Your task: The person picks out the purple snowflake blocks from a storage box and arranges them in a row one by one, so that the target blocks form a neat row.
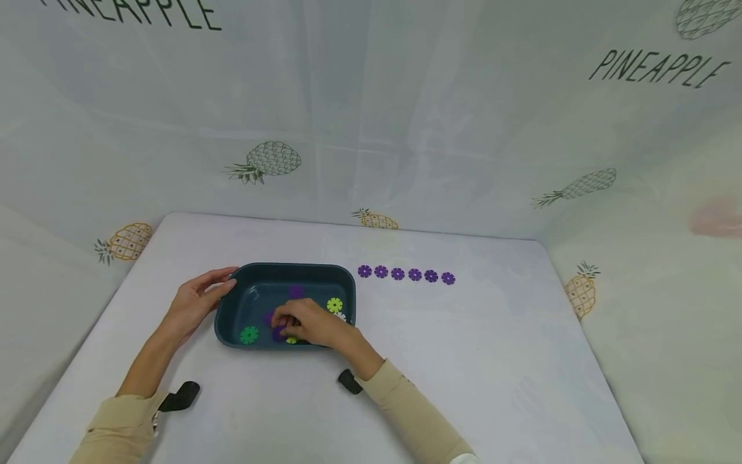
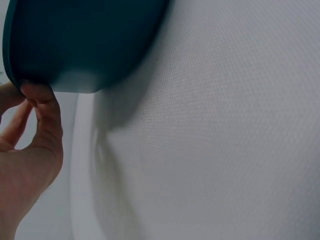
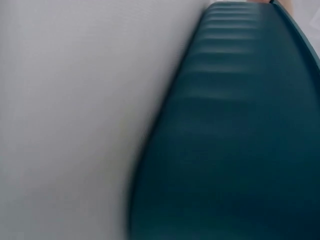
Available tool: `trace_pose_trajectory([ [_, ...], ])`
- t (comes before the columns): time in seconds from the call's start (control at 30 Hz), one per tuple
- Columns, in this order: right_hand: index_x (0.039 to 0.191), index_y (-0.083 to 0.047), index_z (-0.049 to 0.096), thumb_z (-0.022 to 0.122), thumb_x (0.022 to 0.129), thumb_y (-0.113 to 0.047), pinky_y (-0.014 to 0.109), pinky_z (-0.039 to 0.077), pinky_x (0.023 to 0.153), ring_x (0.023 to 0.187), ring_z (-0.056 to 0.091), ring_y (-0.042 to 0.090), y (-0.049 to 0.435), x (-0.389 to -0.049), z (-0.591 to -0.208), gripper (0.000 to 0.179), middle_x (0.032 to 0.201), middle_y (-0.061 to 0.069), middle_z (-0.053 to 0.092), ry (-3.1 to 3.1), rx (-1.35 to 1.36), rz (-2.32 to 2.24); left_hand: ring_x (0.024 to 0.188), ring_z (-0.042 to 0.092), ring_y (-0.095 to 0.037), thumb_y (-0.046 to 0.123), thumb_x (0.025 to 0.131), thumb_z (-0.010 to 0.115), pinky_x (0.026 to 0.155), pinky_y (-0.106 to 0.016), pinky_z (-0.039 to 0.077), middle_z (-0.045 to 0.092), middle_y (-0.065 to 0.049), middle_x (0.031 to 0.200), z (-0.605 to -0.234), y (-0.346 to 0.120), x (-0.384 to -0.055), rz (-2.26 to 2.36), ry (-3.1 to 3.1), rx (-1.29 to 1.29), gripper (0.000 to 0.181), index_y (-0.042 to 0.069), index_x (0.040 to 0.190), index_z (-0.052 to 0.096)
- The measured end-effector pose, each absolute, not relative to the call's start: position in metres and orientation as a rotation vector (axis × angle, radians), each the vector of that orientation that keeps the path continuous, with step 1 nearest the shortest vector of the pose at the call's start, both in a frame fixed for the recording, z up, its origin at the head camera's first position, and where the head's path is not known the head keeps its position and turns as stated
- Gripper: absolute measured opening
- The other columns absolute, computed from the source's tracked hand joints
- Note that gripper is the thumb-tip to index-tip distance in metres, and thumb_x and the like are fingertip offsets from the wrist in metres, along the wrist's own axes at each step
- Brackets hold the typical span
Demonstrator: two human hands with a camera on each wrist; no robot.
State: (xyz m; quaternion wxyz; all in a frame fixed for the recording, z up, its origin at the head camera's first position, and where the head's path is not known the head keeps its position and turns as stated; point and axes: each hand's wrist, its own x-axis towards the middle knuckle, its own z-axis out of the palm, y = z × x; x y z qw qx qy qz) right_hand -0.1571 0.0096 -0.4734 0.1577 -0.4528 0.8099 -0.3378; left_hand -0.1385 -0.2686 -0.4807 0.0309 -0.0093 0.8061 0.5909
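A dark teal tray point(image 1: 232, 316) stands on the table at left of centre, with flower-shaped discs inside. My left hand point(image 1: 194, 303) grips its left end, the thumb at the rim; in the left wrist view the fingers point(image 2: 47, 112) pinch the tray's edge point(image 2: 75, 82). Inside the tray is my right hand point(image 1: 310, 322), fingers bent down right at a purple disc point(image 1: 278, 334). Whether they pinch it I cannot tell. Around it lie another purple disc point(image 1: 296, 292), a green disc point(image 1: 249, 335), a yellow-green disc point(image 1: 334, 305) and a partly covered white disc point(image 1: 341, 316).
Several purple discs point(image 1: 397, 274) form a row on the white table point(image 1: 493, 348), right of the tray. A pale curtain point(image 1: 406, 116) printed with pineapples hangs behind the table. Black wrist straps or mounts point(image 1: 181, 396) show at both wrists. The tray's outer wall point(image 3: 225, 150) fills much of the right wrist view.
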Motion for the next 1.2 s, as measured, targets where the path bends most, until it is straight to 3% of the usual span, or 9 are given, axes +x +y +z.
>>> trace_pose_trajectory([
  [0.63,0.115,0.004,0.072,0.066,0.098,0.003,0.013,0.050,0.086,0.098,0.068,0.018,0.042,-0.155,-0.456,0.018,0.109,0.014,0.070,2.425,-1.240,-1.098,0.099,0.060,0.000,0.034,0.105,0.062,0.081,-0.014,0.052,0.055,0.008,0.122,-0.478,-0.266,-0.137,1.824,2.484,-0.012,0.052,0.005,0.147,0.054],
  [1.2,0.116,0.001,0.071,0.069,0.097,-0.001,0.019,0.054,0.088,0.098,0.064,0.017,0.075,-0.168,-0.454,0.019,0.109,0.009,0.067,2.551,-1.065,-1.427,0.099,0.060,0.000,0.034,0.104,0.062,0.081,-0.013,0.052,0.054,0.008,0.123,-0.479,-0.265,-0.138,1.841,2.471,-0.023,0.053,0.005,0.148,0.054],
])
